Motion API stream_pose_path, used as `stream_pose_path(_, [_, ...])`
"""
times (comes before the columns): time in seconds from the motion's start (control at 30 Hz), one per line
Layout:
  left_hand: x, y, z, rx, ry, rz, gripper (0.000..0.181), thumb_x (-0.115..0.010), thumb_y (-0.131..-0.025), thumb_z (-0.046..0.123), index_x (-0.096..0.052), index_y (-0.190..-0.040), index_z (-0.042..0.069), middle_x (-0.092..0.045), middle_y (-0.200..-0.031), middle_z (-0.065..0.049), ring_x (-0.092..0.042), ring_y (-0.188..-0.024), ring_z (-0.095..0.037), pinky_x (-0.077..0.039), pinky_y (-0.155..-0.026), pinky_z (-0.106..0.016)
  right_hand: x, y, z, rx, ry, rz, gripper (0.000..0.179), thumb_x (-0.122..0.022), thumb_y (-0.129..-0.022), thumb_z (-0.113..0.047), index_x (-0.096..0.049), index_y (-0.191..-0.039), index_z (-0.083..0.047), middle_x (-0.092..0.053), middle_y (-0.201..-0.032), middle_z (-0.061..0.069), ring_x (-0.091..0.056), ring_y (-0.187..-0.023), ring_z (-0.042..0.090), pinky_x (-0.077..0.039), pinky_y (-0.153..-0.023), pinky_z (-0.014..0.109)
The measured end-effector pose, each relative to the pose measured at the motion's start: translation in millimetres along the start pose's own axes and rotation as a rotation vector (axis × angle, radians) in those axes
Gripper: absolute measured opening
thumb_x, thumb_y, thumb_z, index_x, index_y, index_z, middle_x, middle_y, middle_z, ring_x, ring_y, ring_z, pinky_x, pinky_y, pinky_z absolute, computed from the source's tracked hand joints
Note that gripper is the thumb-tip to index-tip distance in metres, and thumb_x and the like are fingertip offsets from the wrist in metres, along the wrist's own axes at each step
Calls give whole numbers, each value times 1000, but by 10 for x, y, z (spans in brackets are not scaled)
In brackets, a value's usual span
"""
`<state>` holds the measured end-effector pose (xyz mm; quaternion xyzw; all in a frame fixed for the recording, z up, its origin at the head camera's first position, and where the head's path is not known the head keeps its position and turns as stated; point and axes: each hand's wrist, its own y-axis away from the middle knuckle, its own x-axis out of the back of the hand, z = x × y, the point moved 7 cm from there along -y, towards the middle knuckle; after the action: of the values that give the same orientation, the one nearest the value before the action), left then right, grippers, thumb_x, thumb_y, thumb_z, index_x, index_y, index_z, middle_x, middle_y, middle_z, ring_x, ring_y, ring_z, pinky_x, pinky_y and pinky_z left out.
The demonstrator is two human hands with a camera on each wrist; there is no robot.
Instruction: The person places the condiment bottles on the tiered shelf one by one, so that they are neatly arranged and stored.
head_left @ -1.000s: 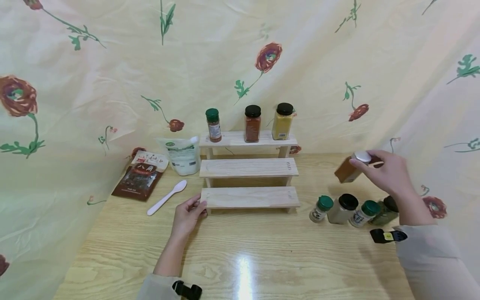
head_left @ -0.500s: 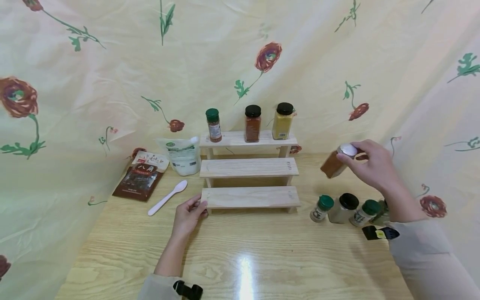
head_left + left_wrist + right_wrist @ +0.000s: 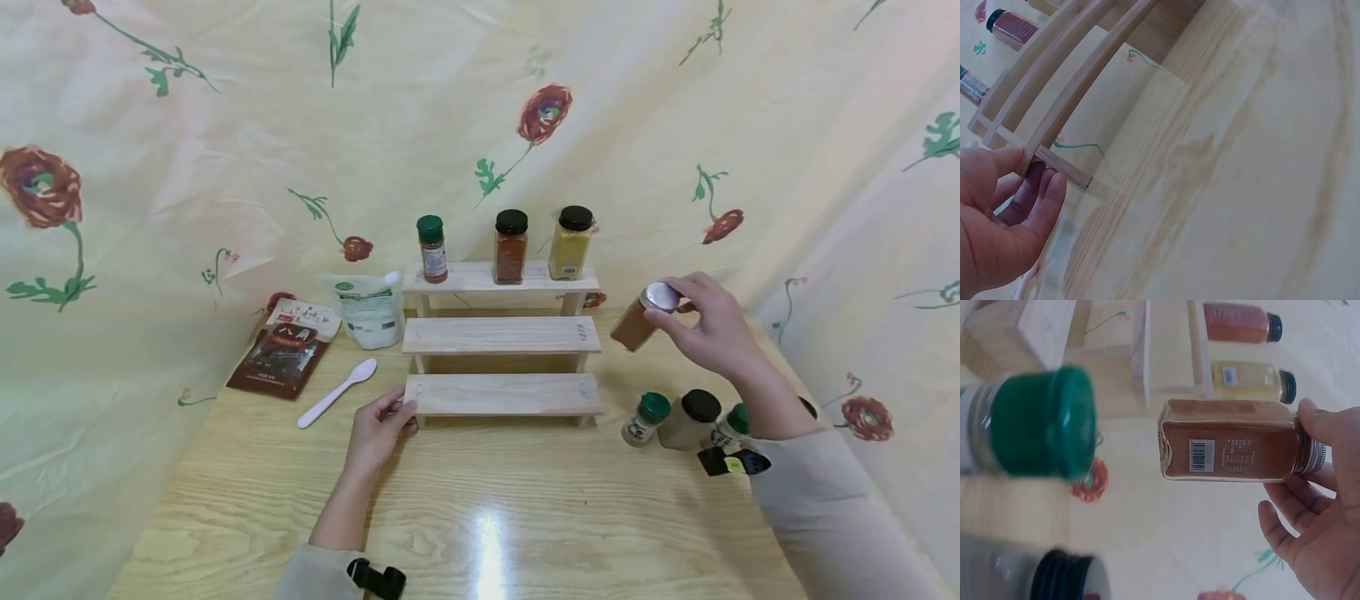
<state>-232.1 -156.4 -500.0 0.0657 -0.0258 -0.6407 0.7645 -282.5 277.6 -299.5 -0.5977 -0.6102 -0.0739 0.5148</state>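
My right hand [image 3: 708,325] pinches a square spice jar [image 3: 634,326] by its silver lid, holding it tilted in the air right of the wooden tiered rack [image 3: 502,335]. Brown powder fills this jar, and a barcode label shows on its side in the right wrist view. With thumb and fingers, my left hand [image 3: 380,431] grips the left end of the rack's lowest step; in the left wrist view the thumb lies on the board's top and the fingers curl beneath. On the top step stand a green-capped bottle [image 3: 432,250], a red-brown jar [image 3: 511,247] and a yellow jar [image 3: 571,243].
Right of the rack, a green-capped shaker [image 3: 647,418] and a black-lidded jar [image 3: 690,419] stand with others partly behind my right arm. To the left lie a brown packet [image 3: 285,350] and a white spoon [image 3: 337,393]; a white pouch [image 3: 370,312] stands behind them. A flowered cloth hangs behind.
My right hand has carried the brown-powder jar leftward and slightly up, closer to the rack. The left hand keeps its grip on the lowest step.
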Motion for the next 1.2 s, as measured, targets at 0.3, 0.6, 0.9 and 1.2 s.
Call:
stream_pose_path(0.3, [2, 8, -15, 4, 10, -7, 42, -69, -96, 3, -60, -136, -5, -61, -98, -10, -68, -78, -12, -64, -73, -25, -145, -171, -300, 124, -73, 41, 43, -79, -84, 5, -65, -125, 4, -63, -106, 15, -51, -95, 7, -46, -79, 13])
stream_pose_path(0.6, [7, 7, -16, 13, 12, -5, 42, -70, -96, 4, -61, -136, -4, -61, -100, -13, -69, -80, -14, -65, -75, -26, -415, -278, -489, 154, -134, 35, 43, -78, -84, 8, -64, -124, 7, -65, -107, 17, -56, -96, 17, -47, -80, 16])
stream_pose_path(0.9, [16, -2, -8, 13, 11, -3, 41, -70, -96, 4, -61, -135, -3, -61, -100, -13, -69, -81, -15, -64, -75, -26, -696, -377, -594, 49, -265, -20, 39, -80, -87, -2, -66, -124, 3, -65, -111, 14, -58, -97, 19, -55, -82, 19])
stream_pose_path(1.2, [5, -2, -9, -4, 11, -13, 42, -69, -96, 3, -60, -136, -6, -61, -98, -12, -69, -78, -14, -65, -73, -26, -957, -504, -675, -33, -335, -88, 42, -78, -88, -3, -64, -127, 4, -63, -117, 17, -60, -102, 26, -59, -89, 47])
